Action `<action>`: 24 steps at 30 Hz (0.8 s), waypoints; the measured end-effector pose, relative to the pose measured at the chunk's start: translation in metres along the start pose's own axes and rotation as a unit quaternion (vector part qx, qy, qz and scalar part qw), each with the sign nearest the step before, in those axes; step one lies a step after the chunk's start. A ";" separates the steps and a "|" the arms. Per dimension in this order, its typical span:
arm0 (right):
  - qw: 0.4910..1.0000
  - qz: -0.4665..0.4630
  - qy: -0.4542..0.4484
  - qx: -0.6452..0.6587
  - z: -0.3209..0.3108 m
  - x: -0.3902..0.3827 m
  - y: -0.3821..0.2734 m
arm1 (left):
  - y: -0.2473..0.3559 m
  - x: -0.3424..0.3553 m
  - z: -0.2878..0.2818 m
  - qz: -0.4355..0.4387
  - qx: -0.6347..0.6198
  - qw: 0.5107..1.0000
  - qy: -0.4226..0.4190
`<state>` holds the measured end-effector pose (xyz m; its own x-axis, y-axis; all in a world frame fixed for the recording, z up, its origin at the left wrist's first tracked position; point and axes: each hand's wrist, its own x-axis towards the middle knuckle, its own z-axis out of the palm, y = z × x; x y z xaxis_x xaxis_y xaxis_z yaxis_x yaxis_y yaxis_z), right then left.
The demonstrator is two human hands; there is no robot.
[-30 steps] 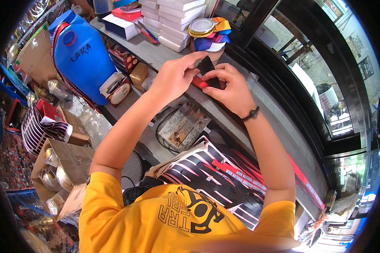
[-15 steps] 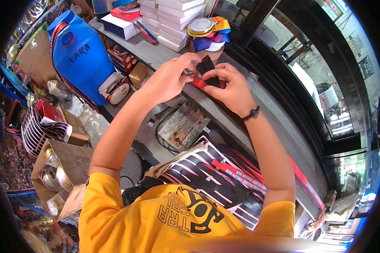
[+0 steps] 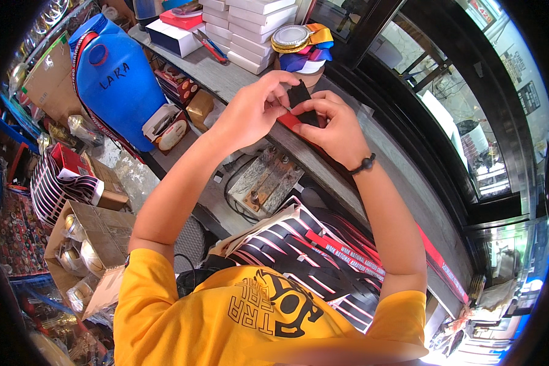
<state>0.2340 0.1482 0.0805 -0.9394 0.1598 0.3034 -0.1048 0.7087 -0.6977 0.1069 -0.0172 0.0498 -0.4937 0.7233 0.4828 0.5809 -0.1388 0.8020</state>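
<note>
Both my hands meet over the grey counter [image 3: 402, 177], just in front of a bundle of medals [image 3: 291, 38] with coloured ribbons. Thumb and index finger of my right hand [image 3: 340, 129] pinch a black strip [image 3: 301, 96] that stands up between the hands. Below it runs a red ribbon [image 3: 290, 118], close to the right thumb. My left hand [image 3: 255, 105] has its fingertips pinched together beside the black strip. Something thin shows at those fingertips, too small to make out. The lower part of the strip is partly hidden by my right fingers.
White boxes [image 3: 250, 36] and red-handled scissors [image 3: 212, 49] lie farther left on the counter. Striped black ribbons [image 3: 287, 250] are heaped near my lap. A blue container [image 3: 119, 85] and a carton of trophy parts [image 3: 97, 244] stand left. Glass doors rise at right.
My left thumb and fingers have come closer together, toward the strip, and the left hand has shifted slightly. The right hand stays where it was.
</note>
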 end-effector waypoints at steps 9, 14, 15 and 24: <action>1.000 -0.008 -0.006 -0.016 -0.001 0.000 -0.001 | -0.004 0.007 0.006 -0.073 -0.064 0.992 0.074; 1.000 -0.010 -0.005 -0.004 -0.001 -0.001 -0.001 | -0.005 0.010 0.010 -0.115 -0.117 0.983 0.082; 1.000 -0.009 -0.005 0.000 -0.001 -0.001 -0.001 | -0.005 0.011 0.011 -0.129 -0.122 0.981 0.083; 1.000 -0.008 -0.001 0.003 0.000 -0.001 -0.002 | -0.007 0.008 0.014 -0.185 -0.335 0.918 0.101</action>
<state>0.2354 0.1466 0.0810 -0.9381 0.1479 0.3132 -0.1211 0.7069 -0.6968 0.1078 -0.0002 0.0428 -0.7269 0.6732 0.1355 -0.1454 -0.3437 0.9277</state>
